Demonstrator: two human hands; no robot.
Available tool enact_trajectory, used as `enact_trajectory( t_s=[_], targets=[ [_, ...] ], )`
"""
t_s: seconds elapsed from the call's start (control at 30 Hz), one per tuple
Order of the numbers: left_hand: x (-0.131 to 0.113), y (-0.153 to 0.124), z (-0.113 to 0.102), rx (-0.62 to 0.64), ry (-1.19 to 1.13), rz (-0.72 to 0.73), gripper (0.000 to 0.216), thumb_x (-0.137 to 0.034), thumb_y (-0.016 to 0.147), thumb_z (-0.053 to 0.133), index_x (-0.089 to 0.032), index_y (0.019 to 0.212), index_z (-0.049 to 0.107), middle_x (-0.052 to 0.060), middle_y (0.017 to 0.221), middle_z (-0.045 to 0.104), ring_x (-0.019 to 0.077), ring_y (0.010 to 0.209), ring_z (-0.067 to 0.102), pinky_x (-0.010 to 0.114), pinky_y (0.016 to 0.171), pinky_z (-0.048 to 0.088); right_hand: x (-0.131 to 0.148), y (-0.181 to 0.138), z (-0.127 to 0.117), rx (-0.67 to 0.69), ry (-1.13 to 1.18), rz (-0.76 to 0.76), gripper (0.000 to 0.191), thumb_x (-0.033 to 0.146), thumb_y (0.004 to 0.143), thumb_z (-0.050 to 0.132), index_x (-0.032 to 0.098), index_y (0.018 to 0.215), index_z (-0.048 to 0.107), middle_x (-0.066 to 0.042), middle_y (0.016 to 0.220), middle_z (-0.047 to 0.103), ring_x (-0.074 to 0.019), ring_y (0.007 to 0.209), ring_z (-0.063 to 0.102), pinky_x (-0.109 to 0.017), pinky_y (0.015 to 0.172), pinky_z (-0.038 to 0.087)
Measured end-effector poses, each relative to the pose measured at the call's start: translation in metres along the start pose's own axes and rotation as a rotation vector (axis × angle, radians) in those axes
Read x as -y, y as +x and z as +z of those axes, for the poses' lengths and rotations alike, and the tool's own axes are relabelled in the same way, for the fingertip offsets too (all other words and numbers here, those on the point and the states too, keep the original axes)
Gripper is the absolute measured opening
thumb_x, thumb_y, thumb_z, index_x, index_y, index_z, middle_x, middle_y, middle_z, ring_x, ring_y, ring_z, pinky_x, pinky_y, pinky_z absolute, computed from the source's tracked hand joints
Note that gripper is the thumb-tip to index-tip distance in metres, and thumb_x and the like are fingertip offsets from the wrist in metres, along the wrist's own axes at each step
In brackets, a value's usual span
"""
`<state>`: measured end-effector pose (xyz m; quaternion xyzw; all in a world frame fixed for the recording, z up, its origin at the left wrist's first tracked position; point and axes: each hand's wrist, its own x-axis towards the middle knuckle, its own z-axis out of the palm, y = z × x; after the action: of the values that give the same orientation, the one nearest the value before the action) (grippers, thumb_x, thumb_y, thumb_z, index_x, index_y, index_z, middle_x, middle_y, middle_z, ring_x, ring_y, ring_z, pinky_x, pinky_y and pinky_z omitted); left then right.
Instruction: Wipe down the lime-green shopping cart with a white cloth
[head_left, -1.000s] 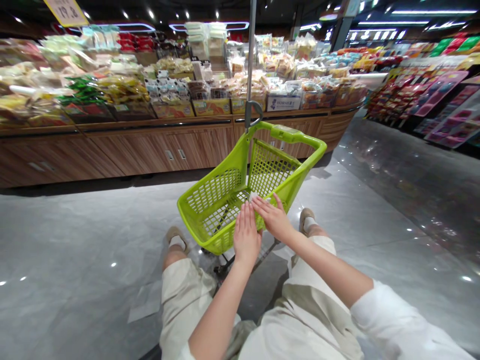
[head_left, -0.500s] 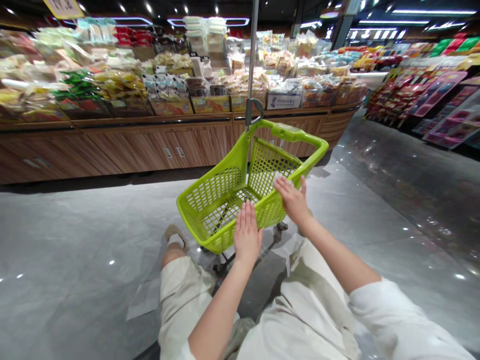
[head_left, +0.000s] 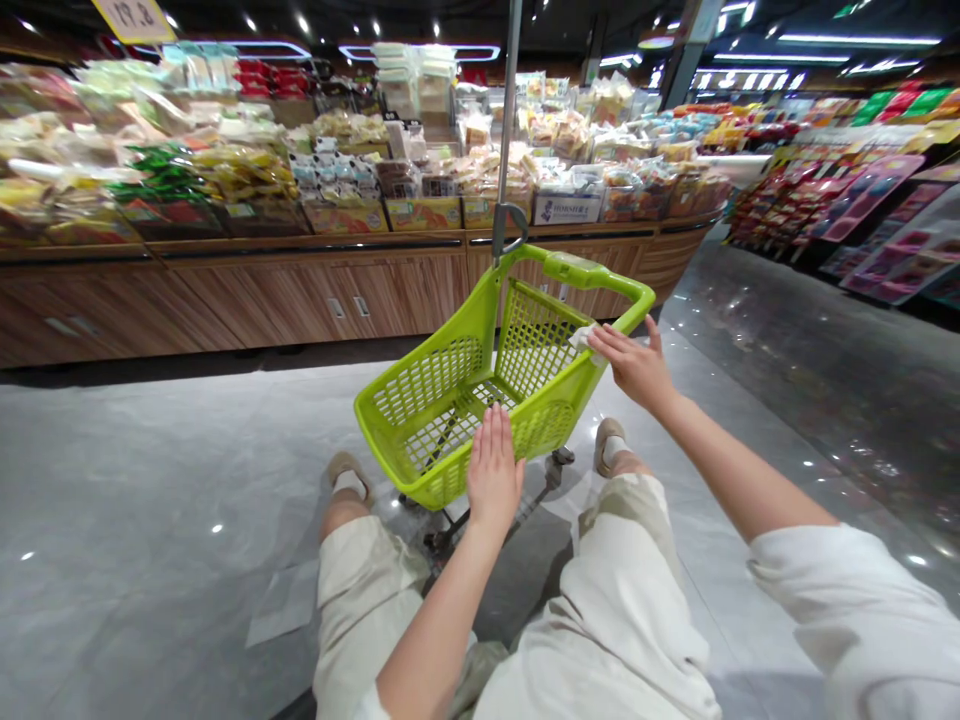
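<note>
Presses white wipe (head_left: pixel 583 337) against green basket's (head_left: pixel 427 385) right rim, just below the handle, under flat fingertips of right hand (head_left: pixel 634 365), not clenched. Rests left hand (head_left: pixel 493 472) open-palmed on near rim.

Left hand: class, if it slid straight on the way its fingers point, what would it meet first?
Probably the upright mesh panel of the green basket. The left hand lies flat on the near rim, fingers pointing across the open basket; nothing shows between, though depth is unclear.
</note>
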<state>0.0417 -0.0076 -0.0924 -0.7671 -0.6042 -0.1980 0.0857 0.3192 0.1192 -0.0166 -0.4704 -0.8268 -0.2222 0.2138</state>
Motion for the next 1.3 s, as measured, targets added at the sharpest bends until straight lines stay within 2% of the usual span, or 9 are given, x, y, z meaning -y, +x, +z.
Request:
enact_trajectory(
  t_s=[0.23,0.43,0.57,0.77,0.87,0.97,1.1,1.2,1.3],
  targets=[
    [0.001,0.001,0.004,-0.002,0.032,-0.001,0.093,-0.037,0.090,0.056,-0.005,0.156,-0.002,0.014,0.166,0.008,0.0241,0.154,0.005,0.041,0.126,0.016,-0.009,0.015,-0.012,0.081,0.034,-0.012,0.052,0.020,0.092,0.046,0.023,0.143,0.047,-0.010,0.134,0.064,-0.0265,0.124,0.059,-0.059,0.117,0.005],
    [0.000,0.001,0.005,-0.004,0.027,-0.013,0.094,-0.037,0.090,0.058,-0.004,0.156,0.000,0.015,0.166,0.009,0.0253,0.154,0.007,0.042,0.126,0.017,0.005,0.019,-0.003,0.083,0.098,0.074,0.032,0.021,0.097,0.040,0.023,0.120,0.061,-0.011,0.138,0.061,-0.0292,0.135,0.049,-0.065,0.115,0.002],
    [-0.001,0.000,0.004,-0.006,0.023,-0.002,0.094,-0.036,0.090,0.058,-0.003,0.156,0.000,0.016,0.165,0.009,0.0260,0.154,0.006,0.042,0.126,0.017,0.060,0.013,0.019,0.052,0.150,0.082,0.040,0.006,0.090,0.037,0.016,0.122,0.060,-0.013,0.118,0.071,-0.0272,0.132,0.053,-0.063,0.119,0.005],
    [0.000,-0.003,0.003,-0.007,0.019,-0.002,0.098,-0.028,0.087,0.060,-0.004,0.155,-0.006,0.018,0.164,0.015,0.0253,0.153,0.009,0.043,0.125,0.020,0.154,-0.009,0.035,0.086,0.351,-0.270,0.054,0.010,0.091,0.042,0.011,0.144,0.044,-0.016,0.149,0.049,-0.0224,0.143,0.039,-0.046,0.116,0.036],
    [0.001,-0.005,0.002,-0.023,0.001,0.023,0.096,-0.029,0.089,0.057,-0.007,0.156,-0.008,0.017,0.165,0.015,0.0259,0.153,0.011,0.045,0.124,0.021,0.130,-0.011,0.029,0.104,0.283,-0.402,0.057,0.012,0.093,0.043,0.014,0.149,0.038,-0.013,0.154,0.043,-0.0211,0.147,0.033,-0.046,0.120,0.030],
    [0.001,-0.007,0.001,-0.027,-0.002,0.028,0.094,-0.031,0.090,0.056,-0.007,0.156,-0.007,0.016,0.165,0.013,0.0262,0.153,0.011,0.045,0.124,0.021,0.062,-0.009,0.018,0.108,0.178,-0.442,0.058,0.009,0.094,0.040,0.020,0.151,0.036,-0.009,0.153,0.045,-0.0197,0.145,0.036,-0.050,0.122,0.022],
    [-0.001,-0.006,0.001,-0.013,0.002,0.023,0.095,-0.033,0.090,0.058,-0.005,0.156,-0.004,0.016,0.165,0.012,0.0260,0.153,0.010,0.044,0.125,0.020,-0.011,-0.010,0.004,0.040,0.044,-0.223,0.057,0.007,0.096,0.036,0.024,0.150,0.037,-0.008,0.149,0.050,-0.0207,0.140,0.044,-0.056,0.123,0.005],
    [-0.003,-0.006,0.002,-0.009,-0.001,0.013,0.095,-0.035,0.089,0.058,-0.004,0.156,-0.002,0.016,0.165,0.011,0.0261,0.154,0.008,0.044,0.125,0.018,0.005,-0.015,0.007,-0.082,0.008,0.036,0.056,0.007,0.095,0.035,0.022,0.149,0.041,-0.011,0.148,0.051,-0.0245,0.139,0.046,-0.061,0.121,-0.003],
    [-0.005,-0.005,0.002,-0.006,-0.007,-0.005,0.093,-0.034,0.090,0.057,-0.004,0.156,-0.001,0.016,0.165,0.010,0.0260,0.154,0.008,0.044,0.125,0.018,0.079,-0.021,0.020,-0.091,0.074,0.061,0.058,0.005,0.092,0.036,0.020,0.147,0.044,-0.012,0.147,0.053,-0.0247,0.140,0.045,-0.059,0.122,-0.006]
  ],
)
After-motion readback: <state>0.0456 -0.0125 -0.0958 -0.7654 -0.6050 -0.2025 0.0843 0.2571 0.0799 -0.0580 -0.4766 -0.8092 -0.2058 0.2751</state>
